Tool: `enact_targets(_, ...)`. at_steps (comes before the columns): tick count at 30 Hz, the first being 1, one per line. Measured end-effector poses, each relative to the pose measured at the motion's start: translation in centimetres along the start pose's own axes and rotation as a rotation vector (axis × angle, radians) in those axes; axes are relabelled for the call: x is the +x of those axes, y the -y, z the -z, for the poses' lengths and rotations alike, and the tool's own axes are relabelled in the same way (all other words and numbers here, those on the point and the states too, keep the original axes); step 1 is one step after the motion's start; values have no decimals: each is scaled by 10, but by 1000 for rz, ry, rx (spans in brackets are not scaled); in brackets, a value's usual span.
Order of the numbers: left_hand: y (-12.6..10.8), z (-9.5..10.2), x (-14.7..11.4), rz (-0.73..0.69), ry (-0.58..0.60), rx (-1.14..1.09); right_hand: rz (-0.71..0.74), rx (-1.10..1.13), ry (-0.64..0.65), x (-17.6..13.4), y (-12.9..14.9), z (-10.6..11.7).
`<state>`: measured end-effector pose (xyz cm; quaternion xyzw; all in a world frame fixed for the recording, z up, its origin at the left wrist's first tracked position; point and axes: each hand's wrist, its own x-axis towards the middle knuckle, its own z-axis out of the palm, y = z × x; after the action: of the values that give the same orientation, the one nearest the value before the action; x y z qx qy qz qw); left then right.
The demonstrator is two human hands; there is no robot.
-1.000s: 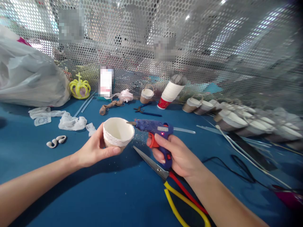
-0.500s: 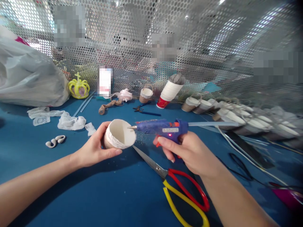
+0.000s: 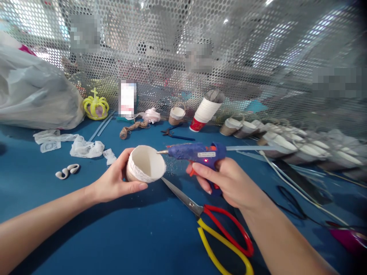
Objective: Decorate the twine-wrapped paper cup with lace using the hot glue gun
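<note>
My left hand [image 3: 117, 177] is wrapped round a paper cup [image 3: 146, 164] with white lace about its rim and a brown lower part. The cup tilts with its mouth toward me and to the right. In my right hand [image 3: 220, 177] is a blue hot glue gun [image 3: 195, 151], its red light lit and a clear glue stick [image 3: 249, 148] poking out of its back. The gun's metal nozzle points left, at the cup's far rim; whether it touches the paper I cannot tell. Below lie large scissors [image 3: 196, 208] with red and yellow handles.
Strips of white lace [image 3: 87, 147] and grey earbuds [image 3: 67, 171] lie at left, near a plastic bag [image 3: 37, 91]. Along the mesh wall stand a yellow crown [image 3: 96, 105], a stack of cups [image 3: 207, 109] and several finished cups [image 3: 286, 143]. Pliers [image 3: 177, 135] and twine [image 3: 132, 128] lie midway.
The glue gun has shifted very slightly, its tail turning a little lower. The cup has tipped slightly in my left hand, and both grips stay the same.
</note>
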<state>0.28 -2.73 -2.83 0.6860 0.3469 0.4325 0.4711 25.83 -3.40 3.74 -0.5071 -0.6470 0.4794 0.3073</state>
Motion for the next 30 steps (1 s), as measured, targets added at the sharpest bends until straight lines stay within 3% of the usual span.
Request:
enact_targets(12,2,0,-1,41,68,-203,-39,124,75,2,-2,0)
enact_targets(17,-4,-1,0,73,152,-315,-11,154,21,4,-5,0)
enact_targets(21,-6,0,-1,79,209,-336,10,28,18,3,-1,2)
enact_targets(26,-6,1,0,128,221,-317,8,-296,-112,-4,10,2)
enact_targets(30,-6,2,2,163,208,-294,24,-395,-130,-8,17,2)
